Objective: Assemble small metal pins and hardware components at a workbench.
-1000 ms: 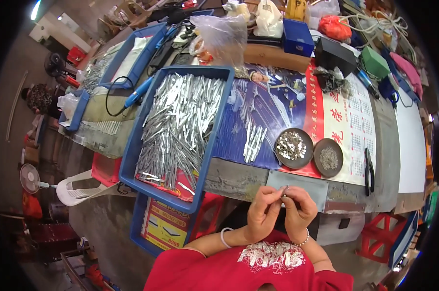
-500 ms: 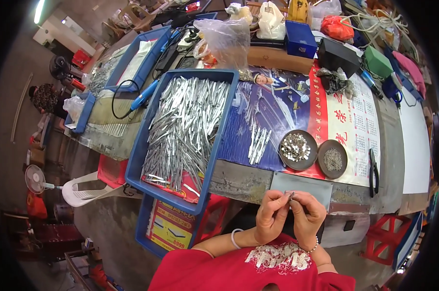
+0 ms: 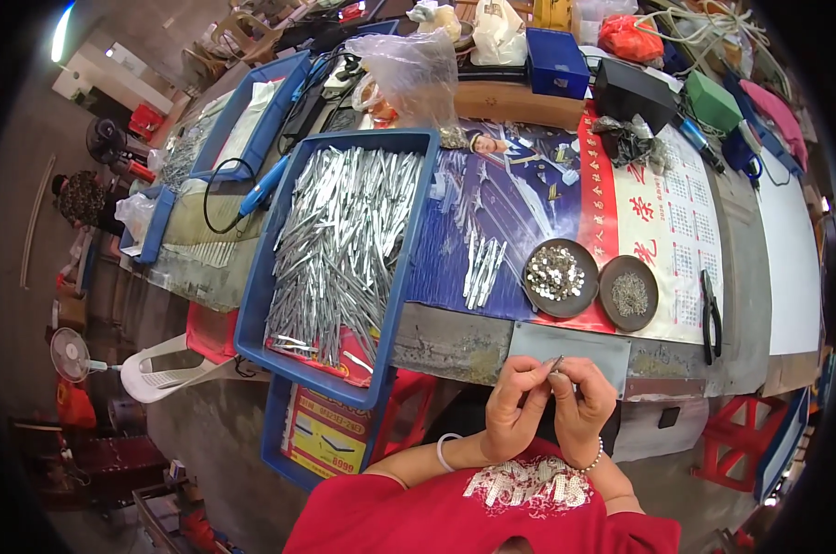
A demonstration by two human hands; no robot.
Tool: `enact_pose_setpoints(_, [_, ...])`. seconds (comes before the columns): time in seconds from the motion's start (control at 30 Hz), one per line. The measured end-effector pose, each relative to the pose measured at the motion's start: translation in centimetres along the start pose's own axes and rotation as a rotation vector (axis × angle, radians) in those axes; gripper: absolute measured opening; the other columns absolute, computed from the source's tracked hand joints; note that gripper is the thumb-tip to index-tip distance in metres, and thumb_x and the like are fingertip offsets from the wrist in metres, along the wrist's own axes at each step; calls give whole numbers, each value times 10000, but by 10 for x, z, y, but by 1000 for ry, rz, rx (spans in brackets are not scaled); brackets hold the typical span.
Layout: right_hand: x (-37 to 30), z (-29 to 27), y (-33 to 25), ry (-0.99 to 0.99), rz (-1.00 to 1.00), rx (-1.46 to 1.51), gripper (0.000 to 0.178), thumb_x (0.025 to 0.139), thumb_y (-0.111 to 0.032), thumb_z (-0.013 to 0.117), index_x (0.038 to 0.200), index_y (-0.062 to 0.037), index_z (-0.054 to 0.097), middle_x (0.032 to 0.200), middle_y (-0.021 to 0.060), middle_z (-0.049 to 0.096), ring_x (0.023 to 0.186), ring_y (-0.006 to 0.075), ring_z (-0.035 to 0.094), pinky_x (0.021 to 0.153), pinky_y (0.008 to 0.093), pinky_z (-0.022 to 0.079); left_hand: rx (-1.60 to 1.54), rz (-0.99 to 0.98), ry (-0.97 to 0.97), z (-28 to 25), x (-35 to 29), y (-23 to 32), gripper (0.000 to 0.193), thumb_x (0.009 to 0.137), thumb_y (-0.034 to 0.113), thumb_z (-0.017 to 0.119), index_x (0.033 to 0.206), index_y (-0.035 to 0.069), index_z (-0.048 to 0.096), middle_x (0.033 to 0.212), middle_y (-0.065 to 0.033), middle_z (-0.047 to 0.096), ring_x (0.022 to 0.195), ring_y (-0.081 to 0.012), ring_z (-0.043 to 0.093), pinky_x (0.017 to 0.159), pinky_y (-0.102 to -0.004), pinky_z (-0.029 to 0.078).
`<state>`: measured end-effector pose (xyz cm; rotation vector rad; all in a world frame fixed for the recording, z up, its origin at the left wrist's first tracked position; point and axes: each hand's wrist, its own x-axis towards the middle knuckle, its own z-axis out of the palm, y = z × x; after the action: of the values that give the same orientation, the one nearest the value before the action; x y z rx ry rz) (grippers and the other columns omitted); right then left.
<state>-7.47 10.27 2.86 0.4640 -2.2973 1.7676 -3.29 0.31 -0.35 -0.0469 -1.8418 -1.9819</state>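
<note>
Metal piece (image 3: 557,364) pinched between left hand (image 3: 515,406) and right hand (image 3: 581,411).

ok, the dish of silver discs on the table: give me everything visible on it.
The dish is round, shallow and dark brown-grey; its material is unclear. It sits upright on the printed sheet, straddling blue and red areas. Small, shiny silver discs lie loose inside, leaving some floor bare at the right. A smaller dish stands close to its right; whether the rims touch is unclear. The left hand and right hand are clear of it.
</note>
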Motion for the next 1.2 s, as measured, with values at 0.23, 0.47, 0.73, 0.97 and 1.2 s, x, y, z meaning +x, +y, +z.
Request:
enact_pose_setpoints(0.23, [-2, 0, 6, 1, -50, -87, 213, 863, -149, 641, 738, -8, 541, 692, 108, 588, 596, 238, 570, 539, 309, 445, 21, 61, -86, 1, 4, 4, 234, 906, -38, 526, 1136, 4, 535, 1008, -90, 494, 804, -110, 469, 691, -206, 405])
enact_pose_setpoints(0.47, [-4, 0, 13, -12, -179, -196, 249, 874, -142, 588, 683, -13, 493, 639, 119, 527, 533, 287, 521, 482, 347, 409, -24, 8, -59, 1, -7, 3, 258, 883, -33, 560, 1139, -4, 554, 967, -111, 508, 814, -175, 501, 688, -236, 413])
enact_pose_setpoints(0.73, [7, -7, 1, -199, -126, -179, 147, 849, -72, 592, 757, 8, 509, 717, 146, 545, 614, 310, 544, 537, 352, 434, 100, 47, -80, -5, 4, 6, 290, 886, -37, 546, 1171, 13, 547, 975, -87, 499, 729, -114, 461, 630, -205, 392])
enact_pose_setpoints(0.97, [13, -20, -4, -371, -1, -89, 80, 838, 0, 571, 894, 40, 531, 847, 171, 566, 721, 343, 575, 624, 361, 469, 83, -54, -178, -15, 16, 9, 322, 873, -73, 542, 1179, 20, 581, 974, -68, 502, 785, -114, 483, 676, -206, 401])
enact_pose_setpoints(1.2, [29, -48, -1, -598, -16, -181, 109, 797, 16, 606, 899, 19, 567, 801, 145, 578, 685, 328, 595, 589, 351, 481, -218, -327, -391, -24, 26, 4, 296, 893, -62, 531, 1174, 8, 589, 963, -30, 501, 782, -61, 475, 667, -175, 382])
